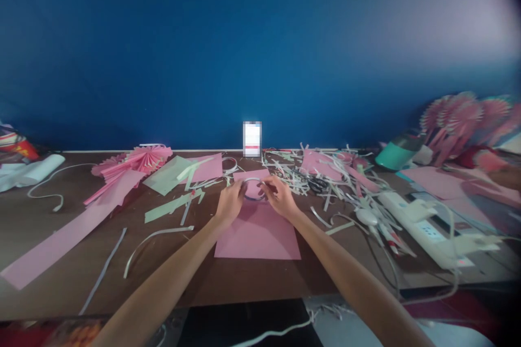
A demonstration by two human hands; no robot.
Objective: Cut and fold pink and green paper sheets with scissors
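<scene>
Just above a pink paper sheet (pixel 257 236), a thin pale ring (pixel 254 179) is held in front of me; whether it is a tape roll or a bangle I cannot tell. My left hand (pixel 232 200) pinches the ring's left side, fingers closed. On the ring's right side, the fingers of my right hand (pixel 280 194) are closed too. The sheet lies flat on the brown table, its upper part partly hidden behind the ring and hands.
Folded pink paper fans (pixel 140 160) and a long pink strip (pixel 73 233) lie to the left. Pale green paper (pixel 169 176) is beside them. Tangled paper strips (pixel 295 181) spread rightward. A white power strip (pixel 423 230) with cables lies at right. A lit phone (pixel 252 138) stands by the blue wall.
</scene>
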